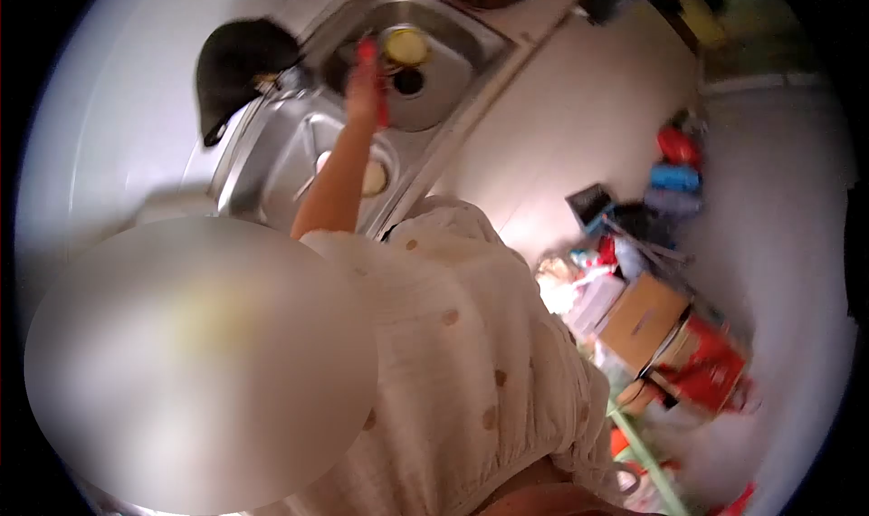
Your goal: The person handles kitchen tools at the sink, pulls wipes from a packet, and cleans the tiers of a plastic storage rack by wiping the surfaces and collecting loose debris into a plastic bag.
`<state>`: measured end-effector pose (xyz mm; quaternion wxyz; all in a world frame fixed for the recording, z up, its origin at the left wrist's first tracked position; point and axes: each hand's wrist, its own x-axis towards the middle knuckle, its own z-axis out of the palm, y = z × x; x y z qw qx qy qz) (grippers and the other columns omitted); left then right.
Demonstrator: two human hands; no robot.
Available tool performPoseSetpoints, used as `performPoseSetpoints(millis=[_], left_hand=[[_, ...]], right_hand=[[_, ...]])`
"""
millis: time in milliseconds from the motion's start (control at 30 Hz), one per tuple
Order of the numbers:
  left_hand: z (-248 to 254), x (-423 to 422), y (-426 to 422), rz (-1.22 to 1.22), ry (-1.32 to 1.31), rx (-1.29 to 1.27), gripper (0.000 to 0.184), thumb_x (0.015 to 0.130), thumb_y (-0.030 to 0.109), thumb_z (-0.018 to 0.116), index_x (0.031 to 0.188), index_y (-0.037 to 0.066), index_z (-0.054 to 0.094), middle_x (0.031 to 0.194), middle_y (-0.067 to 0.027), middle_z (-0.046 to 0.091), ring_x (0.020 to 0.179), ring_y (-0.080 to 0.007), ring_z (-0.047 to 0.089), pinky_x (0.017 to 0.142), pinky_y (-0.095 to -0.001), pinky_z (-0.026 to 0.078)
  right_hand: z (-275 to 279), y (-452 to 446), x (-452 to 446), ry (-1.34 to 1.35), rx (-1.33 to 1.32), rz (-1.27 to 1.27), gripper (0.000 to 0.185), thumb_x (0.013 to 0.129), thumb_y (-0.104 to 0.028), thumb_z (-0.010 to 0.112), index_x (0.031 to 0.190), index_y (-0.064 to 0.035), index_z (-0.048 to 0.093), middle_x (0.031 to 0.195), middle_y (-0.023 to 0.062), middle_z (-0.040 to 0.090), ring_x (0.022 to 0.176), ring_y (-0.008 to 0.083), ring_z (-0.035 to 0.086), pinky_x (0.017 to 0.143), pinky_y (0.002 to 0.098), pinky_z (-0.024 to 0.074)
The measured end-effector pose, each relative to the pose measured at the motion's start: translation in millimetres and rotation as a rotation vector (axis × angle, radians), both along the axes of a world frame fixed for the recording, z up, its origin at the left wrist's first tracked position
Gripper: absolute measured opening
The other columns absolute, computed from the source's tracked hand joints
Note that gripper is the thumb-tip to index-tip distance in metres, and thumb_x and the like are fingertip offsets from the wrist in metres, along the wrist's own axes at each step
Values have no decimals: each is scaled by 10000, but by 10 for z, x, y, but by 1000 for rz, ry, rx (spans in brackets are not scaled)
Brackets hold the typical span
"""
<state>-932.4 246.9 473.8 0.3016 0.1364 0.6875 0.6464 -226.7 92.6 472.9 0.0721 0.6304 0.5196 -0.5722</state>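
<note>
My left hand (pixel 364 90) reaches over the double steel sink (pixel 453 18), above the far basin. Red shows at the fingertips and beside the palm, but motion blur hides what it is and how the fingers are set. Close to the hand, a round yellow-rimmed item (pixel 406 47) lies in the far basin near the dark drain (pixel 408 82). Behind my forearm, a pale round item (pixel 374 178) sits in the near basin, partly covered by the arm. My right hand is out of view; only skin below a gathered sleeve shows at the bottom.
A dark rounded object (pixel 240 72) stands behind the sink by the tap (pixel 288 81). Right of the counter, the floor holds a cardboard box (pixel 644 313), red bags (pixel 706 367), a green pole (pixel 647 453) and other clutter. A blurred oval hides the lower left.
</note>
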Motion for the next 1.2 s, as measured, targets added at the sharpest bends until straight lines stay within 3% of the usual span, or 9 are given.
performPoseSetpoints(millis=[133, 167, 200, 267, 300, 367, 567, 767, 1200], left_hand=[[-235, -480, -278, 13, 433, -334, 543, 748, 598, 451, 866, 71, 518, 735, -7, 496, 611, -124, 433, 547, -262, 366], [-273, -535, -257, -19, 490, -371, 542, 748, 593, 453, 871, 69, 516, 742, -10, 494, 619, -127, 432, 553, -264, 365], [-273, -574, -210, -35, 543, -402, 541, 748, 589, 455, 875, 67, 513, 748, -14, 492, 627, -131, 431, 559, -266, 363], [-354, -441, 22, -117, 615, -427, 538, 749, 580, 458, 885, 62, 507, 762, -21, 488, 642, -137, 429, 570, -269, 361], [-398, -281, 168, -176, 634, -426, 537, 749, 576, 459, 890, 60, 505, 769, -25, 487, 649, -140, 428, 576, -271, 360], [-418, -26, 340, -296, 655, -427, 535, 749, 568, 462, 899, 55, 499, 783, -32, 483, 664, -147, 426, 588, -274, 358], [-478, 722, 639, -671, 667, -378, 531, 751, 542, 472, 927, 41, 483, 824, -54, 472, 710, -166, 420, 623, -284, 351], [-459, 1369, 809, -987, 672, -314, 530, 752, 516, 481, 956, 27, 466, 865, -76, 461, 755, -185, 413, 658, -295, 345], [-188, 2091, 632, -1251, 830, -374, 537, 755, 461, 501, 1017, -3, 430, 955, -124, 437, 853, -227, 399, 734, -317, 330]], right_hand=[[870, -73, -553, -141, 119, 62, 284, 820, -296, 454, 839, -32, 557, 719, 87, 574, 700, 178, 569, 632, 302, 442], [590, -257, -431, -200, 232, -122, 311, 816, -325, 440, 792, -39, 560, 689, 79, 574, 667, 185, 556, 615, 331, 431], [607, -303, -434, -268, 338, -39, 329, 819, -345, 424, 810, -50, 568, 703, 86, 577, 671, 192, 555, 621, 359, 431], [433, -332, -370, -269, 120, -71, 340, 789, -361, 458, 831, -53, 594, 657, 83, 589, 662, 211, 577, 663, 354, 450], [377, -486, -447, -190, 324, -369, 325, 778, -344, 479, 803, -36, 582, 629, 78, 584, 620, 211, 574, 652, 349, 457], [335, -487, -517, -120, 165, -474, 330, 771, -327, 483, 862, -23, 571, 713, 96, 605, 614, 183, 588, 639, 343, 471], [457, -642, -672, -224, 111, -420, 327, 774, -317, 478, 825, -13, 585, 704, 101, 608, 595, 188, 596, 639, 335, 464], [514, -953, -651, -200, 86, -589, 337, 769, -318, 494, 849, -1, 576, 705, 108, 608, 592, 197, 599, 608, 336, 469], [232, -1647, -309, -141, 104, -762, 306, 765, -287, 471, 769, -11, 604, 670, 99, 610, 595, 195, 596, 612, 324, 460]])
